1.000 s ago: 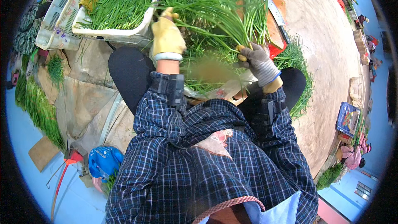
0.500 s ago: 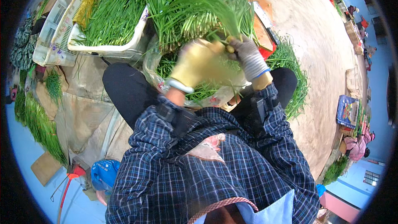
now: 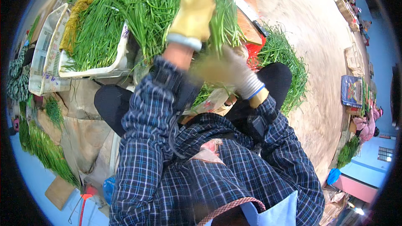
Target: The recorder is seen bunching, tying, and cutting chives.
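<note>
My left hand [image 3: 192, 14], in a yellow glove, is stretched out over the far pile of chives [image 3: 153, 16]. Its fingers curl around some green leaves, which blur at the upper edge of the view. Nearer to my lap is my right hand [image 3: 243, 73], in a grey-white knit glove with a blue-edged cuff. Motion smears its fingers, so I cannot tell whether they grip anything. Just above them hang long green chive stalks [image 3: 224, 29] with pale stem ends. Loose chives [image 3: 204, 94] and clear plastic [image 3: 217, 98] show between my knees, partly hidden by my hands.
A white crate [image 3: 94, 72] full of chives stands at the left. On the right, a knife [image 3: 247, 10] lies on a wooden board [image 3: 247, 29] above red plastic [image 3: 253, 54]. Beside my right knee is a loose green heap [image 3: 287, 65]. Other people [image 3: 366, 125] are far right.
My left hand has moved up and away over the pile. The right hand has come down and slightly left, away from the upright bunch it held. The view has shifted a little.
</note>
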Tool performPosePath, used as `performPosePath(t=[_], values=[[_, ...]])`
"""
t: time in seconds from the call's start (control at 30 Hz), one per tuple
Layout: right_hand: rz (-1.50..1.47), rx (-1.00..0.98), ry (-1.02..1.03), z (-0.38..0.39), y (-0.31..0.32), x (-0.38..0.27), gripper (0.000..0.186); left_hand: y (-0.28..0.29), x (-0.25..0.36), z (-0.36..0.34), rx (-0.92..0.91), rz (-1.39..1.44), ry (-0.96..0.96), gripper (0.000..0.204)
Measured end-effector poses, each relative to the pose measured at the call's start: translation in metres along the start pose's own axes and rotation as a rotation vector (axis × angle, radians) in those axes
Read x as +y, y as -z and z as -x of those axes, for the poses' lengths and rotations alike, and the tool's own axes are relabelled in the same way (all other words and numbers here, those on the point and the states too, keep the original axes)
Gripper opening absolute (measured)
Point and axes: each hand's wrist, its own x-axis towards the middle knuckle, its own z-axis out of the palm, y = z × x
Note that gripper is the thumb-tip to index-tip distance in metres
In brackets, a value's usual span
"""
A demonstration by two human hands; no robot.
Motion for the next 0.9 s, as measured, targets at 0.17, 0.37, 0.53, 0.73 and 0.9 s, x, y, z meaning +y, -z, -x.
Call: performPosePath(t=[0.17,0.37,0.53,0.73,0.9], values=[[-0.217,0.140,-0.112,-0.048,0.037,0.030,0.051,-0.056,0.004,-0.068,-0.250,0.164,0.219,0.032],[0.730,-0.214,-0.435,-0.081,0.047,0.177,0.047,-0.184,0.043,-0.083,-0.673,0.011,0.099,0.044],[0.487,-0.111,-0.613,-0.079,0.037,0.066,0.054,-0.174,0.014,-0.038,-0.666,0.034,0.244,0.020],[0.359,0.233,-0.539,-0.117,0.081,0.030,0.070,-0.199,0.006,-0.031,-0.688,0.122,0.321,0.023],[0.218,0.231,-0.492,-0.141,0.022,0.075,0.077,-0.204,0.007,-0.031,-0.591,0.159,0.398,0.029]])
